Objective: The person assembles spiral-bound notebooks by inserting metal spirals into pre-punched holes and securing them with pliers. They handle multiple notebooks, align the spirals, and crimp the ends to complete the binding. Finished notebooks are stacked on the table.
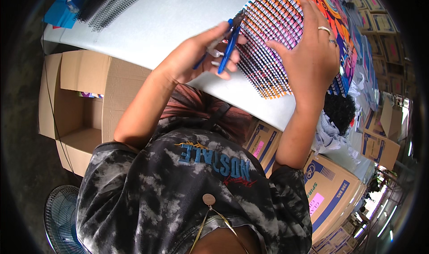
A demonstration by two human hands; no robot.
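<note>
Blue-handled pliers (231, 48) sit in the left hand (196, 50) in the head view, the fingers curled around the handles, which stand apart; blur hides how hard they squeeze. Their dark tip meets the left side of a coil-bound stack (270, 37), which lies at the near edge of the white table (147, 35). The right hand (310, 52) lies over the stack, thumb spread well away from the fingers, covering part of the coils and bright covers.

Dark wire coils (120, 6) lie along the table's far left corner. Just right of the stack, a black tangled bundle (338, 111) and crumpled white material (328, 135) crowd the near edge. Beside that edge, an open cardboard box (109, 93) stands at left, printed cartons (333, 191) at right. A fan (65, 218) stands nearer the person.
</note>
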